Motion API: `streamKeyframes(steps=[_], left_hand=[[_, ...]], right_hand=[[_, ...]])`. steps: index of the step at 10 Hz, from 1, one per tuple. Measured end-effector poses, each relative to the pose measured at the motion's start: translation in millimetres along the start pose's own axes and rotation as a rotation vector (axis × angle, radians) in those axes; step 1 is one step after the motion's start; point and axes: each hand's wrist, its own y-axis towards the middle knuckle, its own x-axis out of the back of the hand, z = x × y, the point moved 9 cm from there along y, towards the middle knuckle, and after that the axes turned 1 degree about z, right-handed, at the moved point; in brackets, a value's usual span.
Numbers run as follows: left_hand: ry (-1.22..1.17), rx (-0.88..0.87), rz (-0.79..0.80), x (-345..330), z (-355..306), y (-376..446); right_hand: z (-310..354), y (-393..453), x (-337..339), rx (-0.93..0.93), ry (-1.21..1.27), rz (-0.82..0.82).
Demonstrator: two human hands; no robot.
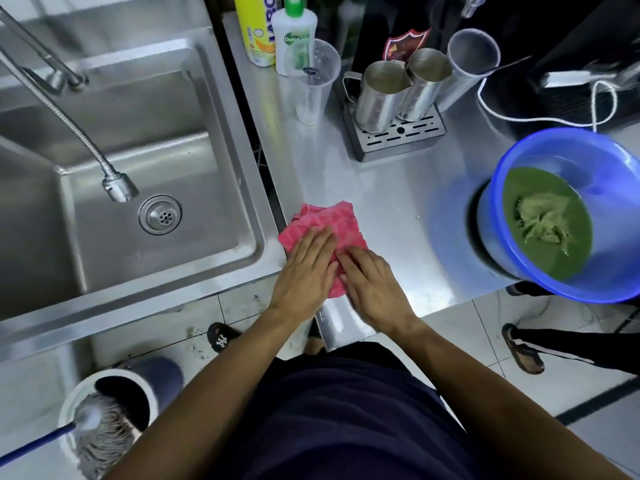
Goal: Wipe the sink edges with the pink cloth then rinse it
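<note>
The near part of the crumpled pink cloth lies hidden under the left hand and right hand. The tall yellow plastic bottle at twelve o'clock is cut off by the top edge, its label only partly readable. The round blue plastic basin at three o'clock is blurred and clipped by the right edge. The grey-stranded mop head at seven o'clock is blurred.
</note>
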Motion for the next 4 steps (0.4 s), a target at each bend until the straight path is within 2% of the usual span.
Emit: streamKeyframes(steps=[1, 2, 4], left_hand=[[0.074, -0.039, -0.124, 15, -9, -16], [0.048, -0.067, -0.161, 25, -13, -19], [-0.122, -0.141, -0.028, 18, -18, -77]], right_hand=[[6, -5, 4, 0.038, 0.011, -0.052], [7, 1, 11, 0.011, -0.006, -0.112], [3, -33, 15, -0.102, 0.112, 0.033]])
